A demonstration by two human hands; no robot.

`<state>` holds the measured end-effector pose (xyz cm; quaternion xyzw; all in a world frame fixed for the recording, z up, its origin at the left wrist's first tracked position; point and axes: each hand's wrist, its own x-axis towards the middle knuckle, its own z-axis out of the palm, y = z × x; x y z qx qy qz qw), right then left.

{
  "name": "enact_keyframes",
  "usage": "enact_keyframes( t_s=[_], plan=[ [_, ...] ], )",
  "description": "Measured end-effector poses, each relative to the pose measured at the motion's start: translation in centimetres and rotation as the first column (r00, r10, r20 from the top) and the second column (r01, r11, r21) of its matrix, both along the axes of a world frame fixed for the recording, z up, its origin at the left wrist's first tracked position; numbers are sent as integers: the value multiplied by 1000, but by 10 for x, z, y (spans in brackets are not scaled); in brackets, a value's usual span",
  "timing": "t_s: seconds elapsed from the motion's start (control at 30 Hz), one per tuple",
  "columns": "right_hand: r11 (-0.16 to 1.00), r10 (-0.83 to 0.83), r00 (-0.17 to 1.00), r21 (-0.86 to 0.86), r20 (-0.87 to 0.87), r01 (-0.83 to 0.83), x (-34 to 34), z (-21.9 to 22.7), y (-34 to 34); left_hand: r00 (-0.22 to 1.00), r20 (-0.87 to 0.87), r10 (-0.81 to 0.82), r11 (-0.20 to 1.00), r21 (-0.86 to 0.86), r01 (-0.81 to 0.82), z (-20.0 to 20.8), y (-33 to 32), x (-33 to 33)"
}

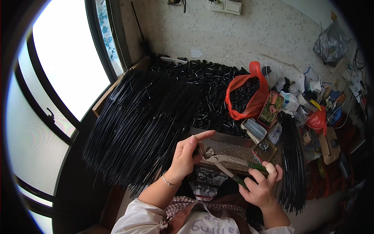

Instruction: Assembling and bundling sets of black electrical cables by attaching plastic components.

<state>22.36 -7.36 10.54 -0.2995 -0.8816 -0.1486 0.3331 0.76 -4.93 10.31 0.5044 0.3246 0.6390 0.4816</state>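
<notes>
The pliers are a metal pair with pale steel jaws and green-covered handles. They lie nearly level, above a shallow tray of small metal parts, with the head pointing toward the person's left and the handles running out to the right. The handles are spread apart, one running up toward the thumb of the right hand, the other slanting down into its palm. The jaw end meets the fingers of the left hand, which pinch a small dark piece against it; its shape is too small to tell.
</notes>
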Motion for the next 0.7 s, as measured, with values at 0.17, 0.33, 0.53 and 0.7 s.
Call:
enact_keyframes(
  t_s=[0.17,0.33,0.53,0.7],
  plan=[
    [960,-77,990,277,122,40,9,10,1,995,92,-34,999,-21,36,4,-11,4],
    [943,-81,986,333,149,27,13,9,2,998,61,-12,1000,-11,13,3,-11,7],
    [922,182,972,-317,-147,-221,6,20,1,993,78,92,994,53,-96,5,-17,4],
    [-536,-483,507,-216,-714,-816,-5,-36,-19,990,-44,132,958,262,-117,5,-11,11]
  ],
)
